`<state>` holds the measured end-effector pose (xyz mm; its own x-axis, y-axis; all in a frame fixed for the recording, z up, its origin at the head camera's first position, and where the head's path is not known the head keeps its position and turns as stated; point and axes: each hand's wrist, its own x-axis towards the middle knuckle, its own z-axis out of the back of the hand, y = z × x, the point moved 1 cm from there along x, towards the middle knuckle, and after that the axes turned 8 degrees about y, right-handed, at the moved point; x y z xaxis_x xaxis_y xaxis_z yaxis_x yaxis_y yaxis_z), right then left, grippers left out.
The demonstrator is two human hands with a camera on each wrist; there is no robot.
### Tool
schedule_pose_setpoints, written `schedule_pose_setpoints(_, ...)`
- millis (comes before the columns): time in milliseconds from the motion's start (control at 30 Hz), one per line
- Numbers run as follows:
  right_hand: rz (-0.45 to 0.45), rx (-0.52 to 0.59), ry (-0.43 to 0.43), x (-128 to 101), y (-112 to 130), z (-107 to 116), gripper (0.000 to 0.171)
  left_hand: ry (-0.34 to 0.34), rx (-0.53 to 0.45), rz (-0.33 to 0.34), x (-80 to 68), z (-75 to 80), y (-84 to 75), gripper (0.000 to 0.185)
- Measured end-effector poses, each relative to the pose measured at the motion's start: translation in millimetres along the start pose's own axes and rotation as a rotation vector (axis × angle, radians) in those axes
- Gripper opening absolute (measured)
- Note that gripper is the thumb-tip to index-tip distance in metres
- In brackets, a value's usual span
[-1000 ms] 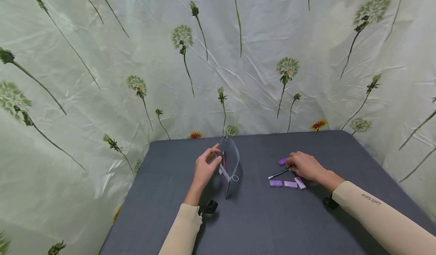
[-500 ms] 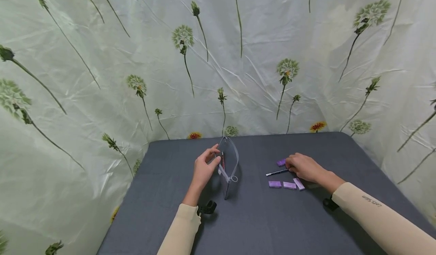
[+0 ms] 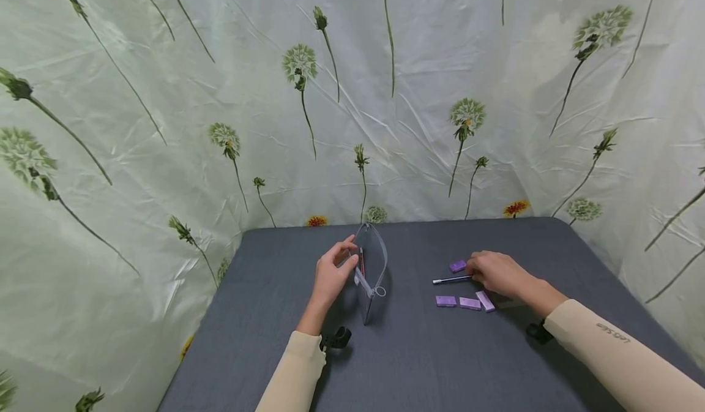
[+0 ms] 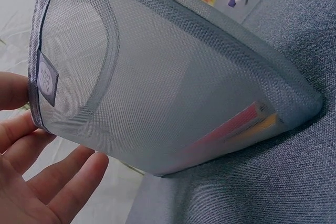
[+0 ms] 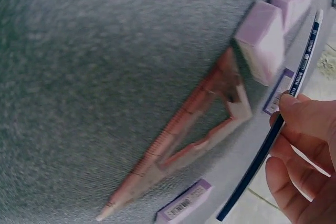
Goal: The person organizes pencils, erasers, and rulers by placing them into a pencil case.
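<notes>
My left hand (image 3: 332, 272) pinches the rim of a grey mesh zipper pouch (image 4: 152, 77), which stands upright with its mouth open. Through the mesh, a red stick-shaped item (image 4: 231, 127) and a yellow one (image 4: 260, 128) lie near the bottom. On the right, my right hand (image 3: 498, 272) pinches a dark blue pencil (image 5: 255, 161) with a white end between thumb and fingers. Around that hand lie several purple erasers: one eraser (image 3: 458, 266) beyond the pencil, another eraser (image 3: 445, 301) nearer, and a paler eraser (image 3: 470, 303) beside it.
A clear pinkish set square (image 5: 152, 161) lies flat on the dark grey tabletop (image 3: 418, 363), close to the erasers. Behind the table hangs a pale curtain (image 3: 407, 124) printed with dandelions.
The pencil has swung to lie more level in my right hand, which has shifted slightly to the right. My left hand and the pouch have stayed in place.
</notes>
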<state>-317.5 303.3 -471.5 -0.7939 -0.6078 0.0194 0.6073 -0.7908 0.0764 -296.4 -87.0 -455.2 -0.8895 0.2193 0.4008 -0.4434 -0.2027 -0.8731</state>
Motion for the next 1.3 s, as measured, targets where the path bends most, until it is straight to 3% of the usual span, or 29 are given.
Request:
schedule_pose_setpoints(667,-0.061,0.176,0.048,2,11,18,0.01,-0.007,0.028,-0.005,1.7,0.4,-0.4,0.017)
schedule_pose_setpoints(1133,-0.005,0.325,0.055,5,40,27,0.008,-0.026,0.044,0.021,0.5,-0.7,-1.8,0.014)
schedule_pose_setpoints(1300,0.003,0.368,0.054,8,53,32,0.01,-0.036,0.044,0.031,6.2,-0.5,15.8,0.014)
